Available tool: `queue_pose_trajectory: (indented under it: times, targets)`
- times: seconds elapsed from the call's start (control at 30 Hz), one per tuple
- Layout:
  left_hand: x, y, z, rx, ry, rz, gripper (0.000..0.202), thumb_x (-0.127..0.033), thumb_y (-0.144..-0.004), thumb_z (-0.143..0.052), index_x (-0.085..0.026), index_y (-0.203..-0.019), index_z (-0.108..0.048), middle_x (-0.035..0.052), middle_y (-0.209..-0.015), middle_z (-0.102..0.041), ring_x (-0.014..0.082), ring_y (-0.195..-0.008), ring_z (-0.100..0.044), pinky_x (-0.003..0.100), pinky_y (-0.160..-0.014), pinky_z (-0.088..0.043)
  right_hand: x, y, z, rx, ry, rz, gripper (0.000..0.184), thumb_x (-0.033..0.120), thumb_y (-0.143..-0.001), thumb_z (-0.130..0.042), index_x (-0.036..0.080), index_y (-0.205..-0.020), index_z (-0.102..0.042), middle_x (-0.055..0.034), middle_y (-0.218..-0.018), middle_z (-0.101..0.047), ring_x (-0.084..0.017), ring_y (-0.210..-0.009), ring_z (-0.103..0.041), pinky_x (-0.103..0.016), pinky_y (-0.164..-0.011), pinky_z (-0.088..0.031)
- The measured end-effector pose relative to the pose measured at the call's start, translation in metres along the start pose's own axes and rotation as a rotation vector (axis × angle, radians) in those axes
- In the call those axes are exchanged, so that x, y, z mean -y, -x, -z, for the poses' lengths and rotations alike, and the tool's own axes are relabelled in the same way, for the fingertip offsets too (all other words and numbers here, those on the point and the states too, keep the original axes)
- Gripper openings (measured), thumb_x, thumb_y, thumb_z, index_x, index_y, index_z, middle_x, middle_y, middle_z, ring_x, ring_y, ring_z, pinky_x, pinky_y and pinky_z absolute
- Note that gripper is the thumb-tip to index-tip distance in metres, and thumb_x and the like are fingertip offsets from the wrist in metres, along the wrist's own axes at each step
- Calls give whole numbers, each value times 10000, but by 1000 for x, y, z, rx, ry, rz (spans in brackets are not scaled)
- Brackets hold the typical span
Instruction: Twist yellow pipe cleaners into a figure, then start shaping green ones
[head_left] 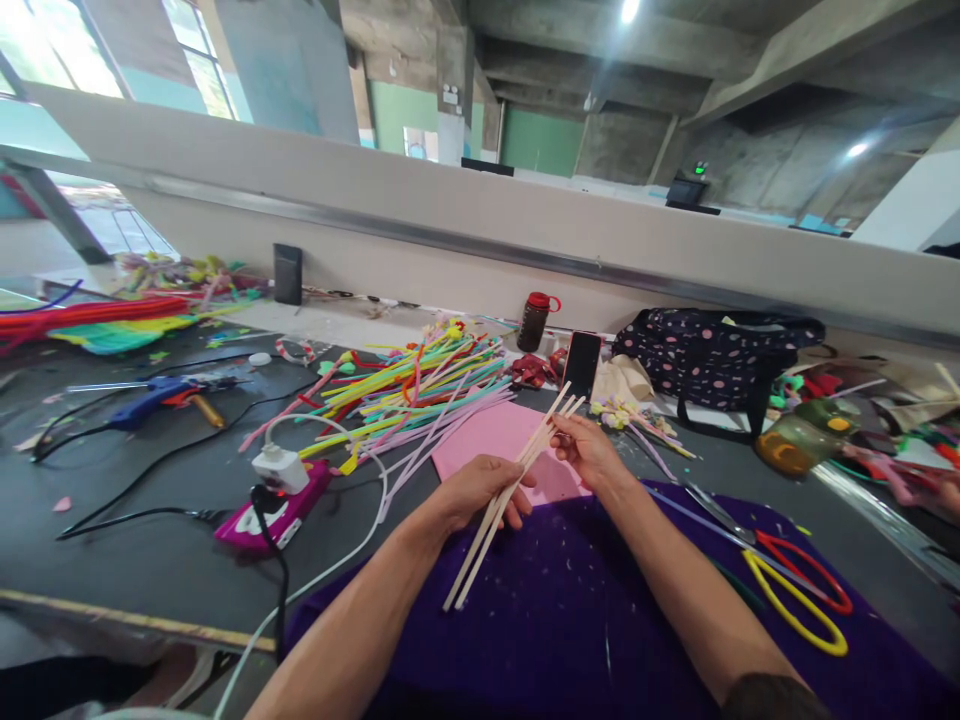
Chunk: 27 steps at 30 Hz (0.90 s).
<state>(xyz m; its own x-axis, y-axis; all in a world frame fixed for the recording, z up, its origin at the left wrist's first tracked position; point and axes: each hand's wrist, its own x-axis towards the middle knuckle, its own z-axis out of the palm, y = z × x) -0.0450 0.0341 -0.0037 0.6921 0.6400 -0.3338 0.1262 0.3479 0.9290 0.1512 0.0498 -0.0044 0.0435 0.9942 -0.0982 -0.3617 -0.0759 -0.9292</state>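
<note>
Several cream pipe cleaners (480,548) lie together at a slant in front of me, their lower ends over the dark purple cloth (540,620). My left hand (487,488) is closed around their middle, thumb on top. Near their upper ends, the fingertips of my right hand (586,450) pinch the stems. Beneath both hands is a pink sheet (472,440), partly covered by the cloth. A loose heap of coloured pipe cleaners (420,375) lies just beyond my left hand.
Scissors (787,570) with red and yellow handles rest on the right. At left are a purple power strip (277,510) with cables and a blue glue gun (157,400). A phone (581,362), red-lidded bottle (533,322), patterned bag (712,365) and green bottle (806,440) stand farther back.
</note>
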Motion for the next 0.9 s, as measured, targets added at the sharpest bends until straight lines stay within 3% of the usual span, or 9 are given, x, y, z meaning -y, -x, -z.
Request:
queue_pose_trajectory:
  times: [0.2, 0.3, 0.43, 0.6, 0.73, 0.9]
  targets:
    - [2, 1, 1, 13, -30, -32, 401, -437, -717, -523, -87, -895, -601, 80, -651, -659, 113, -443, -571, 180, -387, -363, -3, 1, 2, -5, 4, -7, 178, 260, -644, -698, 134, -743, -622, 0, -622, -596, -57, -456, -524, -122, -332, -373]
    - [2, 1, 1, -4, -66, -88, 362, -404, -736, -502, -84, -859, -619, 51, -581, -638, 64, -349, -470, 166, -347, -285, -6, 1, 5, -6, 13, -11, 192, 266, -641, -705, 130, -751, -627, 1, -608, -586, -55, -456, -518, -123, -336, -367]
    - [4, -2, 6, -149, -87, -169, 333, -371, -761, -471, -78, -820, -617, -4, -456, -557, 24, -292, -341, 155, -324, -193, -8, 1, 7, 11, 29, -48, 208, 254, -632, -710, 127, -779, -635, -7, -613, -592, -61, -463, -518, -131, -339, -353]
    - [9, -6, 13, -258, -107, -141, 294, -331, -768, -445, -104, -888, -587, -1, -525, -582, 50, -333, -436, 156, -336, -274, -5, 1, 11, 0, 15, -69, 215, 231, -636, -710, 133, -817, -651, 1, -634, -588, -50, -457, -506, -127, -331, -352]
    - [11, -9, 23, -395, -240, -174, 314, -329, -775, -431, -118, -953, -580, 1, -592, -591, 51, -354, -432, 165, -358, -310, -4, -1, 14, -1, -37, -95, 183, 223, -655, -689, 135, -812, -657, 3, -612, -571, -45, -420, -474, -136, -309, -336]
    - [7, -7, 34, -658, -451, -207, 432, -249, -760, -444, -186, -1187, -479, 39, -813, -631, 120, -640, -567, 201, -525, -421, -7, 3, 9, 35, -6, -131, 178, 228, -665, -679, 132, -814, -660, -14, -635, -585, -53, -427, -484, -144, -315, -337]
